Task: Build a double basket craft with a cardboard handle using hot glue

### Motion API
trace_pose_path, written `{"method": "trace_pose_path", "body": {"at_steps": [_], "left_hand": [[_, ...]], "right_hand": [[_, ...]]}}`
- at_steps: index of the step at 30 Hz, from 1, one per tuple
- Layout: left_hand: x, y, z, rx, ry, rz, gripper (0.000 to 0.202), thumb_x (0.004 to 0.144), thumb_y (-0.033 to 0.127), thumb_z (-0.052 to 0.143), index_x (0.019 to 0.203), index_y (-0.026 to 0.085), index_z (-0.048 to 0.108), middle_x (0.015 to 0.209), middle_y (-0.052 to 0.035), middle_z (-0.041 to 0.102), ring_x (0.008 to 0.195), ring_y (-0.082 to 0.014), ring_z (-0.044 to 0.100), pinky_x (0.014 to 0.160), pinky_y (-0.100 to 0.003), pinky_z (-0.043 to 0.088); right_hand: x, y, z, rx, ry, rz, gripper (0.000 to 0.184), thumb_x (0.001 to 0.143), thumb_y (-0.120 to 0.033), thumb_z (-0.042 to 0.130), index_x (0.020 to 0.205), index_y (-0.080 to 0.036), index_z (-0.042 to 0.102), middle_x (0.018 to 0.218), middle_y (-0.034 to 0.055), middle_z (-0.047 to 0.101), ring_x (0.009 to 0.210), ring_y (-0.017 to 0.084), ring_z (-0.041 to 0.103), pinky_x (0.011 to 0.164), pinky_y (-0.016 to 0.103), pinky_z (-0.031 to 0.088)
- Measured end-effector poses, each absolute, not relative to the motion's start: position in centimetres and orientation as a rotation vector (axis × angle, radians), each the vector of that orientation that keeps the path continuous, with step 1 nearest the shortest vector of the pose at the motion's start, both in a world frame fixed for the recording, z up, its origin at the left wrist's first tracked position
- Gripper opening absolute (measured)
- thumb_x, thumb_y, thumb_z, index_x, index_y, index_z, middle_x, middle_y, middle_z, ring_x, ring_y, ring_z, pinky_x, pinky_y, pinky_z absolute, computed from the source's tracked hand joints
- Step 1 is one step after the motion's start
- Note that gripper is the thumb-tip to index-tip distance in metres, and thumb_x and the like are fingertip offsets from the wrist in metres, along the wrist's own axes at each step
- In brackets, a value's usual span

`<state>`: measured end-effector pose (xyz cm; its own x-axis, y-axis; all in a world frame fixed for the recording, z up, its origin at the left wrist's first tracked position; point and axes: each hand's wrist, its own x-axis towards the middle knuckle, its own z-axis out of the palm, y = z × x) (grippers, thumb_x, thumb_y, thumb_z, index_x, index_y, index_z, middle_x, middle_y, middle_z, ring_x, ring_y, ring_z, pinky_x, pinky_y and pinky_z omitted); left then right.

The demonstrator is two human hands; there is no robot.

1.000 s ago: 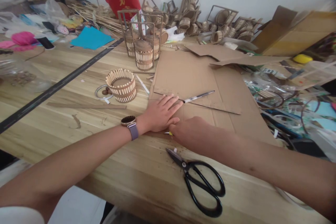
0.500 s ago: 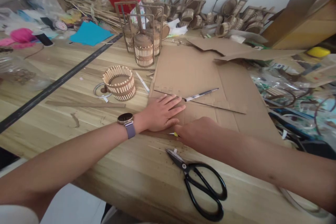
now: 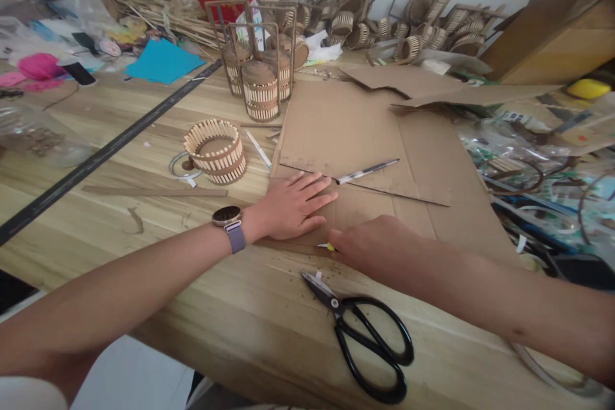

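My left hand [image 3: 293, 206] lies flat with fingers spread on a large cardboard sheet [image 3: 346, 122], close to its near left corner. My right hand [image 3: 368, 237] is closed around a yellow utility knife [image 3: 330, 246]; its blade tip points left at the near edge of the cardboard, and most of the handle is hidden in the fist. A pen [image 3: 368, 171] rests on the sheet beyond my hands, beside a thin dark strip [image 3: 394, 192]. Black-handled scissors [image 3: 358, 333] lie on the table just in front of the near edge.
Left of the sheet stands a round slatted basket [image 3: 216, 150] near a flat cardboard strip [image 3: 154, 191]. Lidded slatted baskets in frames [image 3: 261, 90] stand behind. A long dark bar [image 3: 110, 147] crosses the table. Plastic bags and clutter [image 3: 528, 160] crowd the right side.
My right hand has shifted slightly to the right with the knife along the cardboard's near edge. My left hand keeps pressing in place; the view has moved a little.
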<state>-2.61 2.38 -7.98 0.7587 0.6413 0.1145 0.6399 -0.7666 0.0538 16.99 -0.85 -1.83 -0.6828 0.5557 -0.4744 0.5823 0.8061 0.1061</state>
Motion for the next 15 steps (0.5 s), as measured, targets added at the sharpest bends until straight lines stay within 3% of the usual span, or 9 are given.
{"method": "trace_pose_path", "body": {"at_steps": [6,15], "left_hand": [[-2.5,2.3,-8.0,2.924,1.091,0.183,0.056,0.101,0.047,0.034,0.147,0.017,0.039,0.158,-0.0116,0.031,0.146,-0.0301,0.023,0.119,-0.048,0.018],[-2.5,2.3,-8.1,2.901,1.099,0.196,0.055,0.101,0.047,0.034,0.148,0.018,0.039,0.158,-0.0106,0.031,0.147,-0.0290,0.022,0.119,-0.048,0.018]], "right_hand": [[17.2,-1.1,-0.9,0.814,2.422,-0.036,0.021,0.087,-0.004,0.056,0.100,-0.016,0.066,0.078,0.0072,0.075,0.071,0.028,0.075,0.042,0.026,0.030],[19.5,-1.1,-2.0,0.902,2.465,-0.002,0.015,0.091,-0.014,0.056,0.101,-0.021,0.065,0.073,0.0048,0.075,0.067,0.027,0.074,0.041,0.027,0.021]]}}
